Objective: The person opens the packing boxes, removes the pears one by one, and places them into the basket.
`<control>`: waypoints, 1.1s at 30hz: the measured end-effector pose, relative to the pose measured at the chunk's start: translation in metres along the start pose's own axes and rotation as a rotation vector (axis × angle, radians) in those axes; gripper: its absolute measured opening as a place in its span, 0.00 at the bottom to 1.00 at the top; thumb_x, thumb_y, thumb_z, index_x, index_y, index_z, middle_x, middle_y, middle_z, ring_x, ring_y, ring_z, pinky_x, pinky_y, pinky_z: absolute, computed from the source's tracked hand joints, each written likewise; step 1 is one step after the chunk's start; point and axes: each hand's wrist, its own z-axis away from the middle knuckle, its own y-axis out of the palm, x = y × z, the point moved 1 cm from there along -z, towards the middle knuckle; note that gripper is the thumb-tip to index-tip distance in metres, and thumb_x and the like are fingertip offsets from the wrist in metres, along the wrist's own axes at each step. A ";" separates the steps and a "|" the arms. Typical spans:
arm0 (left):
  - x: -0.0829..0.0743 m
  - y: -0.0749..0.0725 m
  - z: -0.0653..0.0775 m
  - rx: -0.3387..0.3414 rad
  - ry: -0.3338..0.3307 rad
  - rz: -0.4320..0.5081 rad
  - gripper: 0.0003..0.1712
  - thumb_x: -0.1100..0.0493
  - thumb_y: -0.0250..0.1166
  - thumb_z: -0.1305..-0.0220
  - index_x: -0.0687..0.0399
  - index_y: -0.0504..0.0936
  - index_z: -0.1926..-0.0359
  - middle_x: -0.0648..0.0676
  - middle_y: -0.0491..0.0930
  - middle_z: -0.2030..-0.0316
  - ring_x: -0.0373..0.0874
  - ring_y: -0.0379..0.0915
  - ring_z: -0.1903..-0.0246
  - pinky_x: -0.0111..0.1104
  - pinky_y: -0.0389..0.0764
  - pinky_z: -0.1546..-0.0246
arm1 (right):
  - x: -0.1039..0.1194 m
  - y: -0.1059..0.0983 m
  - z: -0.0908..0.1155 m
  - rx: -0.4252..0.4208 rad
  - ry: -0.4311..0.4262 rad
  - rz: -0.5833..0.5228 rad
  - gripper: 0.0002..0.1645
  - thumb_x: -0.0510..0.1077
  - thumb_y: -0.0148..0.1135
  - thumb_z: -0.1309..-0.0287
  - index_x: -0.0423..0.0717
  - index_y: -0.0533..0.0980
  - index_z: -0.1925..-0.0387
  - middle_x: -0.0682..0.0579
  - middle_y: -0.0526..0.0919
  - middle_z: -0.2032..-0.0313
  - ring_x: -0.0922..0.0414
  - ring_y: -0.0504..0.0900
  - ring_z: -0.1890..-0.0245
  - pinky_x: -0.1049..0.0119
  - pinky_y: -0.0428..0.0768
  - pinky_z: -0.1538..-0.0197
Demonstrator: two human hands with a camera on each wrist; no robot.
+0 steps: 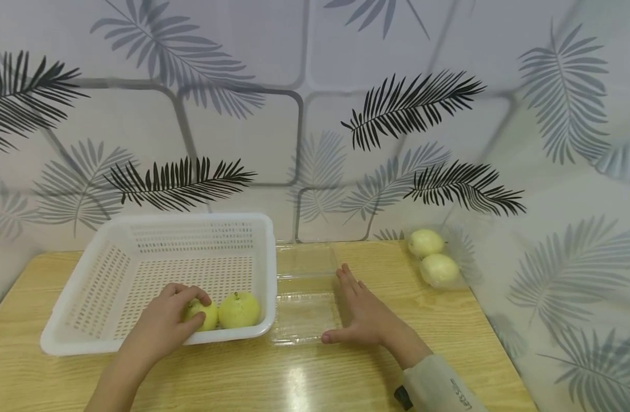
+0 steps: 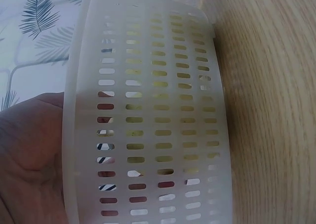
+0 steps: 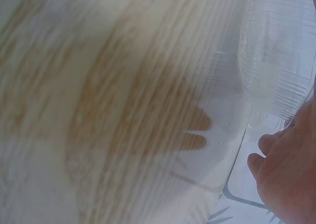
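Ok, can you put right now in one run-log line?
left hand: holds yellow fruit inside white basket | right hand: beside clear container, contact unclear | basket: second fruit | far right: two fruits

At five o'clock, a pale grey right sleeve (image 1: 440, 384) bears dark lettering, a small black piece (image 1: 403, 397) beside it; at eight, the left forearm (image 1: 120, 375) is bare.
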 end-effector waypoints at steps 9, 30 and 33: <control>-0.002 0.001 0.001 -0.021 -0.031 0.014 0.11 0.59 0.69 0.41 0.45 0.83 0.57 0.60 0.76 0.52 0.48 0.71 0.65 0.44 0.76 0.66 | -0.002 0.001 0.001 -0.013 -0.006 -0.004 0.84 0.85 0.63 0.63 0.43 0.33 0.21 0.45 0.30 0.22 0.44 0.44 0.22 0.49 0.50 0.24; -0.048 0.002 0.015 -0.344 0.141 -0.078 0.14 0.60 0.73 0.45 0.48 0.84 0.56 0.54 0.82 0.51 0.59 0.77 0.50 0.53 0.83 0.60 | -0.001 0.000 -0.002 -0.005 0.001 0.016 0.85 0.88 0.60 0.65 0.46 0.33 0.21 0.46 0.30 0.22 0.43 0.45 0.23 0.49 0.51 0.24; -0.067 0.016 0.017 -0.467 0.360 -0.037 0.12 0.60 0.71 0.43 0.49 0.84 0.56 0.53 0.81 0.51 0.58 0.75 0.46 0.50 0.79 0.46 | -0.001 0.001 -0.002 -0.005 0.009 0.002 0.85 0.88 0.60 0.66 0.46 0.33 0.21 0.45 0.31 0.21 0.43 0.45 0.23 0.48 0.51 0.24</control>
